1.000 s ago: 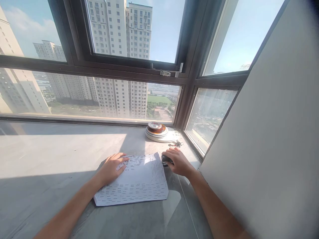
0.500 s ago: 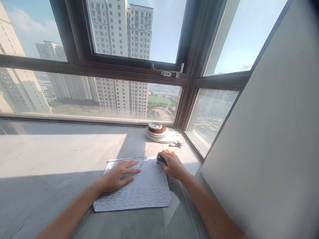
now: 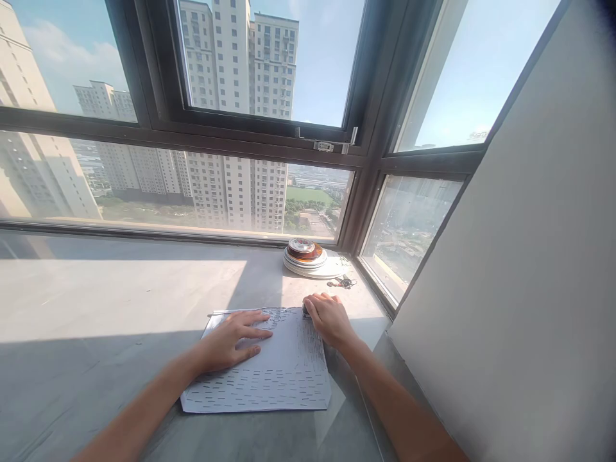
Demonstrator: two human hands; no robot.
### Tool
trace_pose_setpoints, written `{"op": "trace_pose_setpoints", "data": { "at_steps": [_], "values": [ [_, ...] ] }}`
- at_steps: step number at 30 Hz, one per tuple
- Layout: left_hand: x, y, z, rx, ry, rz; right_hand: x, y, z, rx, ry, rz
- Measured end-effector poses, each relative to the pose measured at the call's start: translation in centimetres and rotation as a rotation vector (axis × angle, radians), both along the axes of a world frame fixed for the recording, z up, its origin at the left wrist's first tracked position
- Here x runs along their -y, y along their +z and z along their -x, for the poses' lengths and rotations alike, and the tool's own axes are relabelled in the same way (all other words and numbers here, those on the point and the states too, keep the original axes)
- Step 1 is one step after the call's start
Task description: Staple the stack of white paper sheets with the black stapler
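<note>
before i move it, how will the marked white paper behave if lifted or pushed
The paper looks thin, so it would probably sag if lifted by one edge. It lies flat on a smooth-looking surface, so it might slide easily when pushed, though the left hand spread on it and the right hand at its far right corner would likely add drag.

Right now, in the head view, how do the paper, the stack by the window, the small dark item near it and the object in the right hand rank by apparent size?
1. Paper
2. Stack
3. Small dark item
Unranked: held object; the right hand hides most of it.
</note>
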State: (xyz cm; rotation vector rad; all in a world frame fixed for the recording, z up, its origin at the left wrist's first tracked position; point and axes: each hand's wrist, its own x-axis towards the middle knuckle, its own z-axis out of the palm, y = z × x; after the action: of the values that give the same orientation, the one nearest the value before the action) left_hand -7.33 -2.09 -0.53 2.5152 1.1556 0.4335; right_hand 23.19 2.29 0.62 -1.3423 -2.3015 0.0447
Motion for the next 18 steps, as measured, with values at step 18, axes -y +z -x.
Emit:
{"op": "trace_pose_setpoints", "data": {
  "at_steps": [18],
  "values": [
    [0.1,0.2,0.0,0.002,0.032,0.024,0.3,-0.1,-0.6,0.071,0.111,-0.051]
  ]
}}
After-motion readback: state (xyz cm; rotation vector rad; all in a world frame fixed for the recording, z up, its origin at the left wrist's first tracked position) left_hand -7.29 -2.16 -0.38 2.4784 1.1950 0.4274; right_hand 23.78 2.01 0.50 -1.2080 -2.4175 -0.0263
